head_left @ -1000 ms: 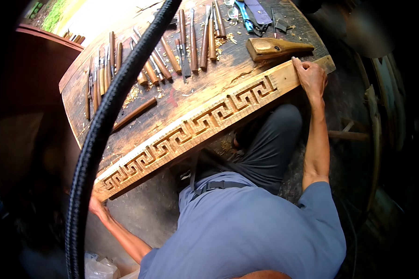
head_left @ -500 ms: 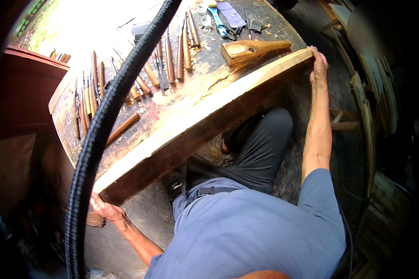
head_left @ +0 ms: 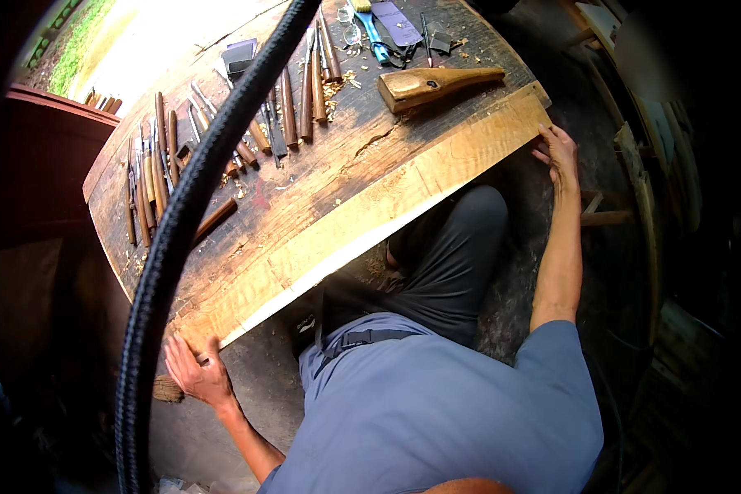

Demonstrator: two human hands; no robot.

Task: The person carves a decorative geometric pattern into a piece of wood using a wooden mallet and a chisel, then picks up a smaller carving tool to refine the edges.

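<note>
A long, pale wooden board [head_left: 362, 210] lies with its broad face up along the near edge of the worktable. My left hand [head_left: 199, 370] rests against the board's left end, fingers stretched out flat and thumb apart. At the other end, my right hand [head_left: 558, 155] has its fingertips at the board's near right corner, the fingers apart and slightly bent. Neither hand is wrapped round the wood. Just beyond the board's right part sits a carved wooden piece [head_left: 420, 89], with a blocky end and a tapering handle-like end.
Wood-handled carving tools [head_left: 288, 107] in several sizes stretch across the worktable [head_left: 305, 193], among shavings. A blue-handled brush [head_left: 370, 33], glasses [head_left: 351, 30] and a purple card [head_left: 397, 23] lie at the far side. A black braided cable [head_left: 193, 189] crosses the view. A straw broom [head_left: 168, 389] shows below my left hand.
The board has tipped from standing on edge to lying with its broad face up. My hands have loosened from its ends, and the right one has come slightly nearer.
</note>
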